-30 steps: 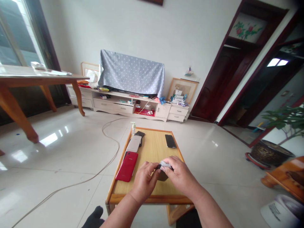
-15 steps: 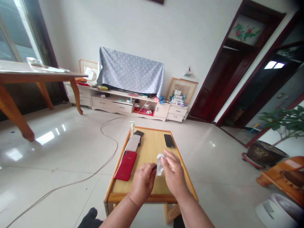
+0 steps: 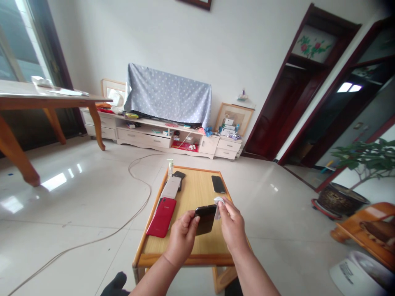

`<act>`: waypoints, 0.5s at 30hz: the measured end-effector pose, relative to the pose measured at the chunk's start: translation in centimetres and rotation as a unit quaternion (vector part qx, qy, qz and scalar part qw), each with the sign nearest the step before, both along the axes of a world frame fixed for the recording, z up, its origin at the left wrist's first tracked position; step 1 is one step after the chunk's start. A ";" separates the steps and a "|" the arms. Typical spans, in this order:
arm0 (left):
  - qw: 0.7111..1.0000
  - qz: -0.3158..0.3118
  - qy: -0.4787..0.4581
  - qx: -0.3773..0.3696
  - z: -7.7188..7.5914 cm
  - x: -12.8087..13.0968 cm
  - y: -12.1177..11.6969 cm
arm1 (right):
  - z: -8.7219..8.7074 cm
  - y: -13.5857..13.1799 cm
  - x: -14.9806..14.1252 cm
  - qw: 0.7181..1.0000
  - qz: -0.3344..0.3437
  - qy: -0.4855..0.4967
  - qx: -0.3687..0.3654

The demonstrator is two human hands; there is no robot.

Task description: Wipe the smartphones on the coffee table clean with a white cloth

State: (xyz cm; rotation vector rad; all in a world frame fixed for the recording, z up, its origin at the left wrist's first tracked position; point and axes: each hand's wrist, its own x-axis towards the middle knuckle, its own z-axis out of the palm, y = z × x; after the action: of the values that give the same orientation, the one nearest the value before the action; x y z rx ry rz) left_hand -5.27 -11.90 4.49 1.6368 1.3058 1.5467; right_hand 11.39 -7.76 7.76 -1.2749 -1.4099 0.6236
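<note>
My left hand [image 3: 182, 234] grips a dark smartphone [image 3: 205, 220] by its left edge, above the small wooden table [image 3: 195, 189]. In my right hand [image 3: 231, 224] a crumpled white wipe [image 3: 218, 202] is pinched at the phone's upper right corner; whether it touches the phone I cannot tell. To the left lie a red phone [image 3: 161, 217] and a pale silver phone [image 3: 171, 188], with a black phone [image 3: 179, 176] partly under the silver one. Another black phone [image 3: 218, 184] lies alone near the table's right edge.
At the table's far left corner stands a small pump bottle [image 3: 170, 165]. A cable [image 3: 132, 213] runs across the floor on the left. Behind is a low white cabinet [image 3: 143, 138]; a potted plant [image 3: 339, 197] and a white bucket [image 3: 348, 271] stand to the right.
The phone in my left hand has turned from nearly edge-on, so its flat face now shows. My right hand and the wipe have moved slightly right.
</note>
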 end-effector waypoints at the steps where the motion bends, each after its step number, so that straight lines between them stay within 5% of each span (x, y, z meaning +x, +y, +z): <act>1: 1.000 -0.007 -0.023 -0.008 0.1 0.0 0.1 | -0.1 -0.1 0.0 1.000 0.003 0.010 -0.005; 15: 0.977 -0.026 -0.192 -0.086 -0.3 -0.6 1.2 | -2.3 -1.0 -0.6 0.973 0.170 0.085 -0.128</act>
State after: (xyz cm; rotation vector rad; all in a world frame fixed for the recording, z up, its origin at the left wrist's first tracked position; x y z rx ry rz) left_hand -5.83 -10.66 4.19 1.1828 1.1401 1.5726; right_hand 10.75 -8.78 5.50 -1.1512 -1.4480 1.1514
